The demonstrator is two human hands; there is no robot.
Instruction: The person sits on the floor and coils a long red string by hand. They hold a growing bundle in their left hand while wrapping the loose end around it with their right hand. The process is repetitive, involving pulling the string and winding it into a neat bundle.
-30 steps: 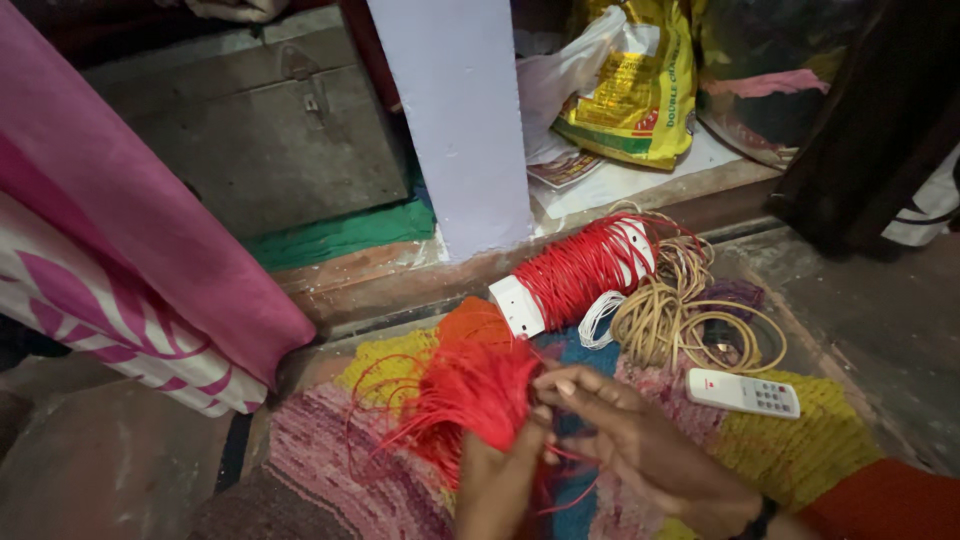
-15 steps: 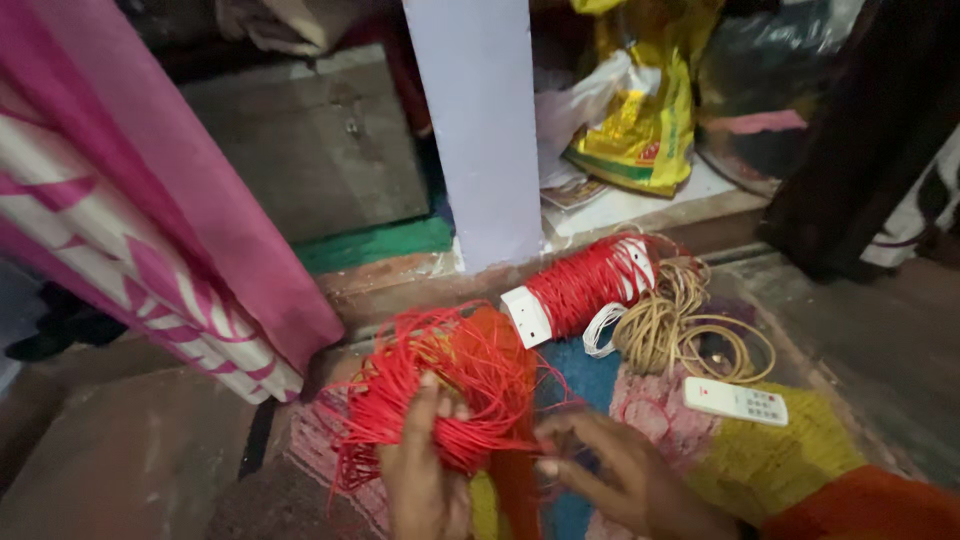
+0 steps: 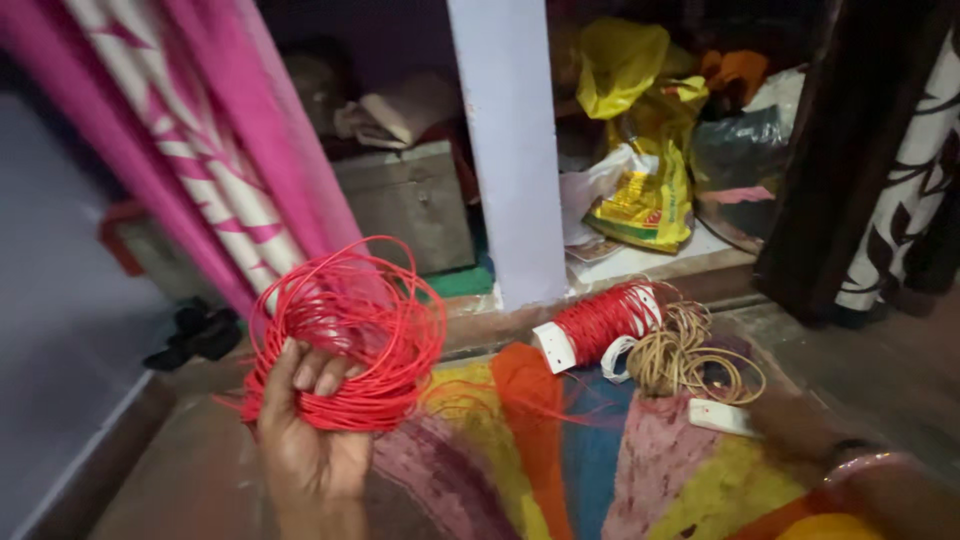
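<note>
The left hand [image 3: 312,440] is lifted above the rag rug [image 3: 480,470], fingers curled shut through a loose bundle of thin red rings [image 3: 345,335], which sits at ten o'clock from the rug's middle. The grip catches only the lower arcs, so I'd judge the top loops could slide free and scatter, or snag the stray red strands trailing toward the carded red stack [image 3: 600,320] at two o'clock. The right hand [image 3: 800,425] is blurred low at four o'clock near the white remote [image 3: 722,417]; whether it is open I cannot tell. Tan rings [image 3: 690,360] lie beside the stack.
</note>
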